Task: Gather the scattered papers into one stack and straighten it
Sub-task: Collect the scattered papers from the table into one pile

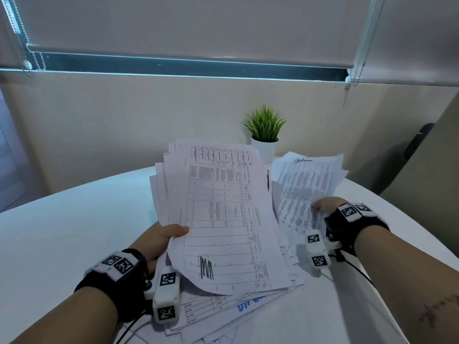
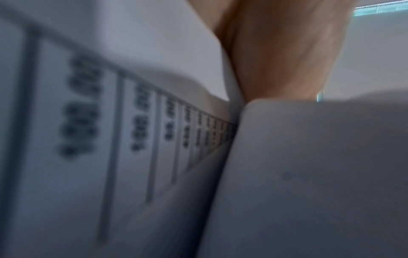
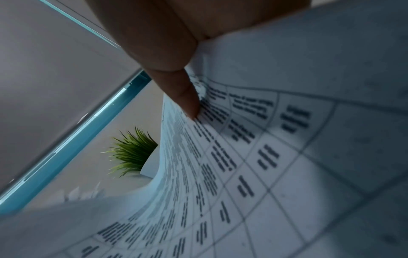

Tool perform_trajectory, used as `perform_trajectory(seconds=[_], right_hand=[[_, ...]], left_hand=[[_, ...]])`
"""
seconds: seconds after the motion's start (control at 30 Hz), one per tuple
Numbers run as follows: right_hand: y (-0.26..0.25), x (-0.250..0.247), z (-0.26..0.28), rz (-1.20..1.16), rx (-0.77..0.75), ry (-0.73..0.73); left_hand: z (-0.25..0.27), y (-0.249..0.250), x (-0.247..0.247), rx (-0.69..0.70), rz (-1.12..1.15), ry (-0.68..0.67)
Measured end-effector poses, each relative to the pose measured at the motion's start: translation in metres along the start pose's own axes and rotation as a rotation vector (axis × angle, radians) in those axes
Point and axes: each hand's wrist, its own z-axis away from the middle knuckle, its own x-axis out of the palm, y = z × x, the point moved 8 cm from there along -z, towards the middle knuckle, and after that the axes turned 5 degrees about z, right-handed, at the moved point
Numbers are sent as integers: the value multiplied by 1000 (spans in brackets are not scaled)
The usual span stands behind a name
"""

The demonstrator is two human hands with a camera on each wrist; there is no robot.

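My left hand point(image 1: 164, 237) grips a thick, uneven bundle of printed papers point(image 1: 223, 214) by its left edge, thumb on top, lifted and tilted above the white round table point(image 1: 74, 219). A black scribble marks the top sheet. My right hand point(image 1: 325, 207) pinches a smaller bundle of text sheets point(image 1: 308, 184) at its right edge, raised beside the first. More sheets point(image 1: 223, 309) lie flat on the table under both bundles. In the left wrist view, blurred table-print paper point(image 2: 110, 139) fills the frame beside my left hand point(image 2: 282, 52). In the right wrist view, a finger point(image 3: 185, 97) presses on curved printed sheets point(image 3: 264, 157).
A small green potted plant point(image 1: 264, 135) in a white pot stands at the table's far edge behind the papers; the plant point(image 3: 132, 151) also shows in the right wrist view. A wall with a lowered roller blind point(image 1: 198, 26) lies beyond. A dark chair back point(image 1: 419, 140) is at right.
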Motion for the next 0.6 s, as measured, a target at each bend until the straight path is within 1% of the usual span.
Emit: perform_trajectory(seconds=[0.1, 0.17, 0.27, 0.37, 0.47, 0.6], right_hand=[[-7, -32, 12, -27, 0, 151], [-18, -59, 26, -15, -24, 292], [-52, -92, 58, 100, -190, 442], [-93, -114, 92, 220, -414, 507], [-126, -125, 128, 354, -548, 546], [-159, -132, 181, 364, -703, 539]], left_hand=[[-2, 0, -3, 2, -10, 15], [-2, -1, -3, -2, -9, 12], [-3, -1, -2, -6, -12, 3], [-2, 0, -1, 5, -23, -2], [-1, 1, 0, 11, -31, -3], [-1, 1, 1, 2, -26, 7]])
